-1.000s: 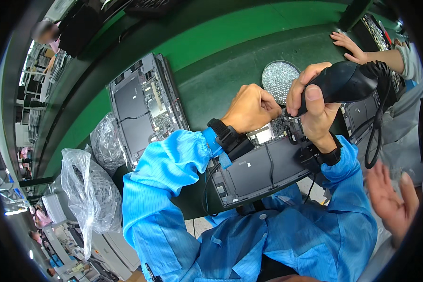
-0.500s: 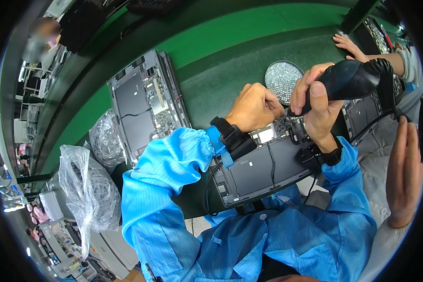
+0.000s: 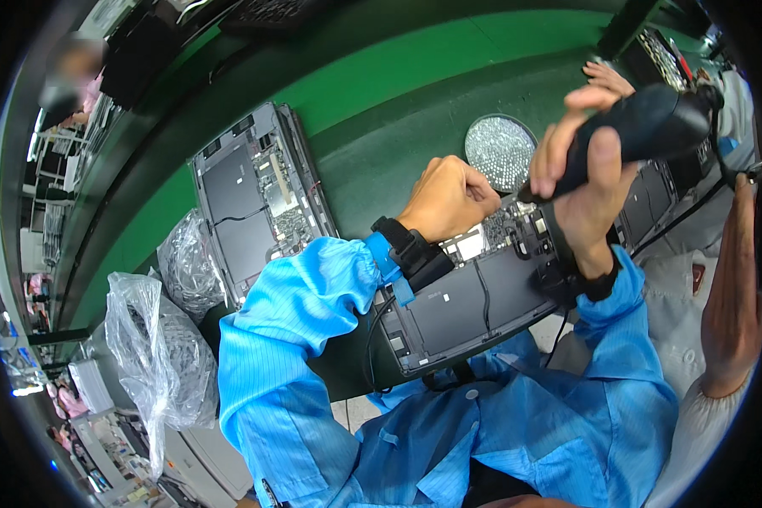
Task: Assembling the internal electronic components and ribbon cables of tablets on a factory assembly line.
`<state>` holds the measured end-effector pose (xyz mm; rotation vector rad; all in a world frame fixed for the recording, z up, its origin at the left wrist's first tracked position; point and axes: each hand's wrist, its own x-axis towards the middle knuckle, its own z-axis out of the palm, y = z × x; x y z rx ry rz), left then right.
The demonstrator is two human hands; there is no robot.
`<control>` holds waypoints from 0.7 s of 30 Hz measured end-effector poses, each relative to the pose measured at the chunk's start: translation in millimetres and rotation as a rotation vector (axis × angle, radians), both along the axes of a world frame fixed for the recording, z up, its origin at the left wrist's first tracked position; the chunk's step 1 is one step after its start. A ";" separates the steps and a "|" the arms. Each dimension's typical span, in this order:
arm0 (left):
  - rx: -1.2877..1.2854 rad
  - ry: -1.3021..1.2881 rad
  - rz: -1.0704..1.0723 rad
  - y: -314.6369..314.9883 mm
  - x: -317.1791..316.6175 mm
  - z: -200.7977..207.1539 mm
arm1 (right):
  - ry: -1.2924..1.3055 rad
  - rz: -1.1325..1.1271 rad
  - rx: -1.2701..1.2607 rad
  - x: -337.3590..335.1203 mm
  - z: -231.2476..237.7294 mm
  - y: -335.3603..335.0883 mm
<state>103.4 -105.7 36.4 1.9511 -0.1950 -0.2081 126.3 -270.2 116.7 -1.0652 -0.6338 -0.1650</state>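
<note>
an open laptop base (image 3: 444, 320) lies at the near edge of the counter (image 3: 381, 140), its dark battery side toward the person and its circuit board along the far side. the left wrist, with a black strap (image 3: 408, 245) and a blue band, blocks its far left corner; the right hand (image 3: 591, 210) and the black handheld tool (image 3: 639, 135) block its far right part. just beyond the board stands a round dish (image 3: 466, 151) full of small silvery pieces (image 3: 499, 151), near the tool's tip. to the left is a stack of similar open bases (image 3: 233, 190), with two clear plastic bags (image 3: 157, 347) beside it; another open base (image 3: 648, 207) sits past the right hand.

the right hand is wrapped around the tool, which slants down to the left with its tip near the board's far edge; whether it touches cannot be told. the left hand (image 3: 449, 199) is over that same edge, fingers curled in narrow; whether they pinch anything cannot be seen. the base lies below both hands, on their near side.

the counter is dark green, with a brighter green panel (image 3: 372, 72) along its back. a co-worker's hand (image 3: 610, 78) is at its far right, and a bare forearm (image 3: 728, 288) shows at the right rim. past the left end, the room holds shelving, piled goods and people in pink
</note>
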 end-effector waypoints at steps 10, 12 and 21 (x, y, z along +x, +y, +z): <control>-0.001 0.031 -0.028 -4.9 1.0 5.4 | -0.017 -0.179 0.006 35.0 -19.8 -6.3; -0.002 0.012 -0.026 -4.4 0.4 4.1 | 0.000 -0.171 0.010 34.4 -20.9 -7.2; 0.014 0.039 -0.024 -4.3 -0.4 4.8 | 0.090 -0.139 0.021 29.5 -26.7 -4.8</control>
